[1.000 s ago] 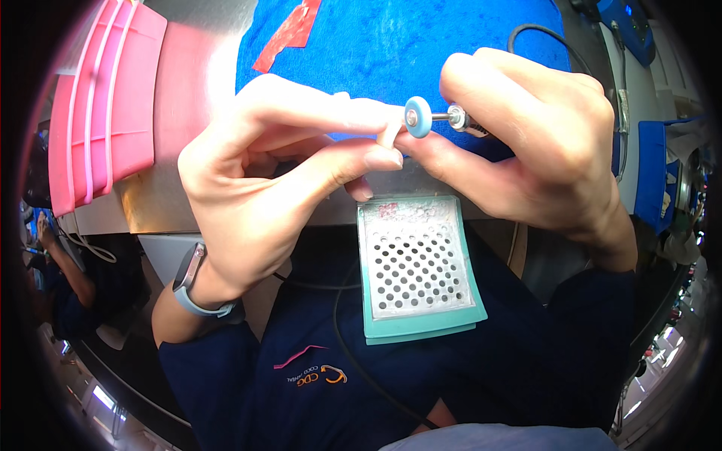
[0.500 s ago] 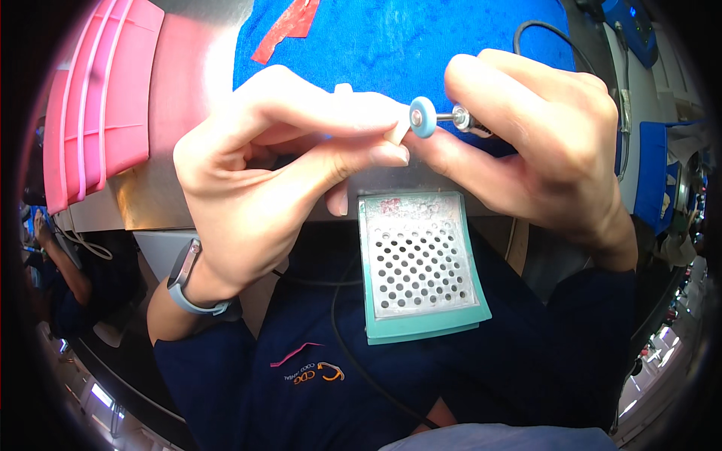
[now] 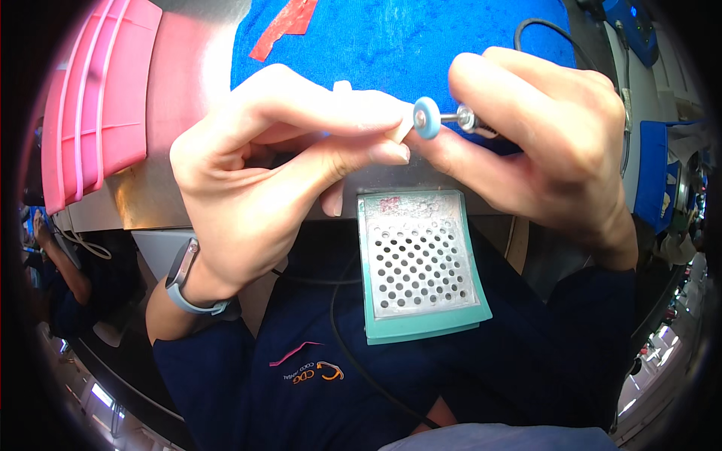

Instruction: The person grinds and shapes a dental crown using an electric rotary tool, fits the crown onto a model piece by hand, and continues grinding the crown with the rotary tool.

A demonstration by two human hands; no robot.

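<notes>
So the left hand (image 3: 248, 169) is closed in a tight pinch, thumb and index finger gripping a tiny whitish piece (image 3: 404, 131) right around the middle of the frame, a bit above centre. My guess is the fingertip grip is there to leave one side of it exposed. The right hand (image 3: 553, 135) is wrapped around a rotary tool (image 3: 467, 119), with its pale blue wheel (image 3: 428, 118) facing that side (just beside it; can't tell if they're actually touching). The right thumb reaches over close to the left fingertips, probably to steady things. Just below, at lower centre, a teal-framed perforated plate (image 3: 421, 329) sits under the hands, maybe positioned to catch dust. The blue towel (image 3: 391, 45) at the top covers part of the metal surface (image 3: 169, 177), likely as padding, with a red strip (image 3: 284, 31) lying on it.
</notes>
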